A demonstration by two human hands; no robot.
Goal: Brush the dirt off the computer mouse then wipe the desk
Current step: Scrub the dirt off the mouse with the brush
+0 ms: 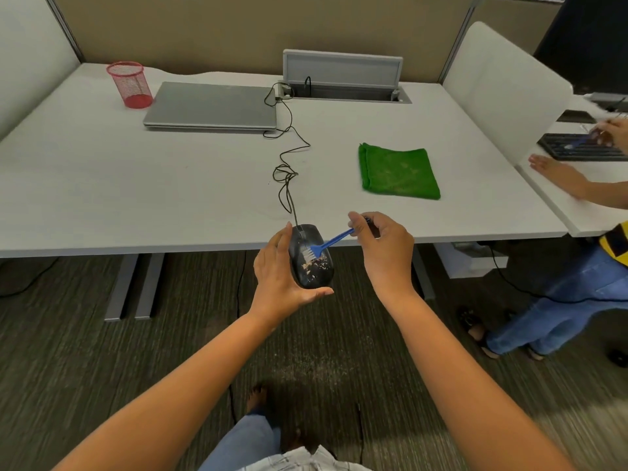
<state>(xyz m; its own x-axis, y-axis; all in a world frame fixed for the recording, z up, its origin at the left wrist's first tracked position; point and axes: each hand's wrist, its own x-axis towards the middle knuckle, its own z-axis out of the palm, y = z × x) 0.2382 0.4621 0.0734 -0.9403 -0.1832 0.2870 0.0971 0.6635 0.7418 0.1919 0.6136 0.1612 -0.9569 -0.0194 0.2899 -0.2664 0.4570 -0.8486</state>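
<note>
My left hand (278, 277) grips a black computer mouse (311, 266) just off the front edge of the white desk (136, 185), above the carpet. Light crumbs of dirt lie on the mouse's back half. My right hand (380, 246) pinches a small blue brush (334, 240) by its handle; its white bristles touch the top of the mouse. The mouse's black cable (287, 171) runs in loops across the desk to the back. A folded green cloth (399, 171) lies flat on the desk to the right.
A shut grey laptop (210, 107) and a red mesh pen cup (131, 85) stand at the back left. A cable hatch (343, 79) is open at the back. Another person (564, 178) works at a keyboard (584, 147) on the right. Crumbs speckle the carpet (323, 365).
</note>
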